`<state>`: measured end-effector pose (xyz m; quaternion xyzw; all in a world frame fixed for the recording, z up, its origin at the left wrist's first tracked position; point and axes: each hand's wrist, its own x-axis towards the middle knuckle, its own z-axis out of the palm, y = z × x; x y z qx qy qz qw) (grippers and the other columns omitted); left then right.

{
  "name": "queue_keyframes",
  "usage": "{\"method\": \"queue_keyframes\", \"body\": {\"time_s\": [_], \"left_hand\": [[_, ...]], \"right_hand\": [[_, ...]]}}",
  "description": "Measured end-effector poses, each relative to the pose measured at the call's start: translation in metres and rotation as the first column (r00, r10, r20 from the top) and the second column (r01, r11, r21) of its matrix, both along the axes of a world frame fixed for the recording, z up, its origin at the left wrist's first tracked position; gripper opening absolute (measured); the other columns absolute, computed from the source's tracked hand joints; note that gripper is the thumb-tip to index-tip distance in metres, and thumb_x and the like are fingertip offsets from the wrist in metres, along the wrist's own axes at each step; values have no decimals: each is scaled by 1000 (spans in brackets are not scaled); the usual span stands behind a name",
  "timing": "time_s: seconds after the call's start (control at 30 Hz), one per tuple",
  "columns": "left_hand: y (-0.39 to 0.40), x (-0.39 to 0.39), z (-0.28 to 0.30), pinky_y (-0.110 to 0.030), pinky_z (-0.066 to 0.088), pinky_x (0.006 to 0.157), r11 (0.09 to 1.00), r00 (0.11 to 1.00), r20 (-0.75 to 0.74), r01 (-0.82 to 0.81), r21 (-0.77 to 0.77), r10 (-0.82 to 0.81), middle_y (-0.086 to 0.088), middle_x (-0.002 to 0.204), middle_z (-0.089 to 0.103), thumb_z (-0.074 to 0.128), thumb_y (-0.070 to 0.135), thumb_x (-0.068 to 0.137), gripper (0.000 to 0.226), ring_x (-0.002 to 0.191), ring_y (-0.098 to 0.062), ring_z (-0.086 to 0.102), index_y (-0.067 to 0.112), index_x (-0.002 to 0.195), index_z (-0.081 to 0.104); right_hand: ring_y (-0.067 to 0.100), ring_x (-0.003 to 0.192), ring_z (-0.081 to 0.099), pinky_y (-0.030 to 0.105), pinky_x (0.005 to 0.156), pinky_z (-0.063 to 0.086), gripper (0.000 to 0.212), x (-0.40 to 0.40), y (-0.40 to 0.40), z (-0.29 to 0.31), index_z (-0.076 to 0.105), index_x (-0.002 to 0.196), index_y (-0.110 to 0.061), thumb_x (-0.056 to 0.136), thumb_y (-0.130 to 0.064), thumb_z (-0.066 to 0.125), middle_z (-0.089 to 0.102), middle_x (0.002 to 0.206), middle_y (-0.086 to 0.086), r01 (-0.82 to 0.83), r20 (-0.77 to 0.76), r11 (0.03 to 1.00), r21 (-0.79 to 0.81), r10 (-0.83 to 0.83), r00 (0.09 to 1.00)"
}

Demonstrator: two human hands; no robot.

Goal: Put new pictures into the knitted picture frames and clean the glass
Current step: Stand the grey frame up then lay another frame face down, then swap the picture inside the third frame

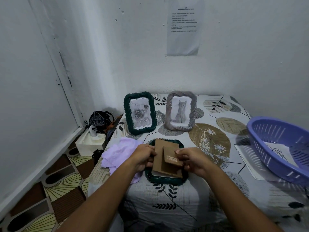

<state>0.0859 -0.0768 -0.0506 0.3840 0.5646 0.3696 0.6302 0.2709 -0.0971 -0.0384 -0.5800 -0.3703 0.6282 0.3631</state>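
Note:
A dark green knitted frame (164, 180) lies face down on the cloth-covered table in front of me. Its brown cardboard backing (161, 162) with a fold-out stand (172, 157) sits on top, a white sheet edge showing beneath it. My left hand (143, 156) grips the backing's left edge. My right hand (192, 160) holds its right edge at the stand. Behind stand two upright frames: a dark green one (140, 113) with a rose picture and a grey one (181, 111) with a cat picture. A lilac cleaning cloth (117, 153) lies left of my hands.
A purple plastic basket (277, 148) holding a printed picture (278, 153) sits at the right, over a sheet of paper (245, 158). Left of the table are a white box (90, 143) and a dark bag (99, 120) by the wall. A printed notice (184, 25) hangs above.

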Motion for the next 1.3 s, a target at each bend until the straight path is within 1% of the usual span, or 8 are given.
{"method": "queue_keyframes", "body": {"time_s": [0.1,0.37,0.7,0.87,0.97,1.07,1.2,1.3], "left_hand": [[2,-1,1,-36,57,55,999,1000,24,21,-41,-20,-13,79,64,35,-9,92,23,64,-24,66,8,92,50],[2,-4,2,-33,55,54,996,997,68,39,-80,-34,-14,84,65,32,-8,93,25,71,-27,66,7,96,51],[-2,0,8,-32,56,53,999,999,27,35,-14,-35,-15,82,67,40,-7,92,19,67,-24,68,3,100,55],[-4,5,10,-28,51,47,983,977,-214,56,175,-18,-19,83,67,54,2,90,18,55,-23,64,-1,108,56],[-6,13,7,-29,50,50,895,844,-534,206,396,42,-6,79,71,68,19,82,27,62,-20,67,12,106,59],[-13,21,8,-31,52,80,721,652,-756,494,486,63,6,97,70,74,37,77,44,89,-12,64,20,115,62],[-19,31,5,-35,21,116,544,384,-913,799,256,-135,2,150,39,70,59,74,83,142,-16,26,22,142,42],[-21,37,-6,-42,-3,119,468,222,-963,875,126,-156,5,160,12,64,70,72,98,147,-13,-2,26,150,24]], "right_hand": [[13,45,53,23,46,32,17,3,2,3,68,97,-3,86,-1,55,64,61,6,71,126,992,102,-84,989],[17,59,55,26,50,46,17,7,3,0,62,101,1,85,6,58,61,77,13,62,251,968,244,-125,960],[20,60,57,26,47,47,29,9,5,-2,61,109,-3,83,12,59,64,84,15,73,73,993,95,-80,994],[18,48,56,27,45,45,31,29,-1,1,61,111,-1,84,14,56,65,81,17,107,37,992,67,-109,993],[20,54,55,28,47,45,30,46,-6,5,61,109,-3,84,14,55,64,82,18,135,32,988,68,-138,990],[23,57,56,30,50,46,30,67,-11,9,62,107,-5,84,14,54,65,82,18,161,42,984,72,-164,986],[28,65,57,34,56,47,29,95,-16,11,62,105,-5,84,14,55,65,86,19,207,102,974,95,-216,971],[29,69,58,34,57,46,30,107,-18,10,62,104,-6,84,15,53,64,87,19,231,127,968,93,-242,962]]}}
